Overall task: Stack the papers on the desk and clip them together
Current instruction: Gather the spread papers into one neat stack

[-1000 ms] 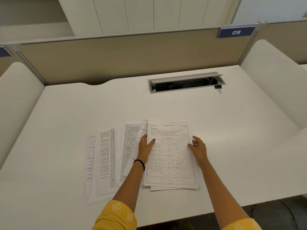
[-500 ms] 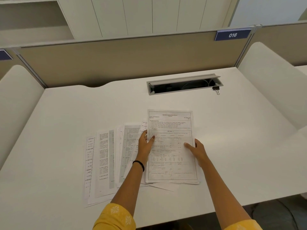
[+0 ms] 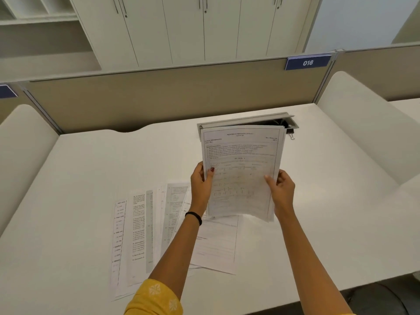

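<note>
A thin sheaf of printed papers (image 3: 243, 160) is held upright above the white desk (image 3: 91, 178). My left hand (image 3: 201, 183) grips its left edge and my right hand (image 3: 280, 187) grips its right edge. More printed sheets (image 3: 141, 228) lie fanned out on the desk to the left, under my left arm, and one sheet (image 3: 218, 242) lies flat below the lifted sheaf. A black binder clip (image 3: 290, 132) sits by the right end of the cable slot, partly hidden behind the lifted papers.
A grey cable slot (image 3: 245, 119) with its lid up is set in the desk behind the papers. A beige partition (image 3: 159, 96) with a blue tag 016 (image 3: 308, 62) closes the back. White curved side panels (image 3: 363, 123) flank the desk.
Both hands have lifted the top sheets off the desk and tilted them upright; before, they lay flat under my palms. The view has tilted upward.
</note>
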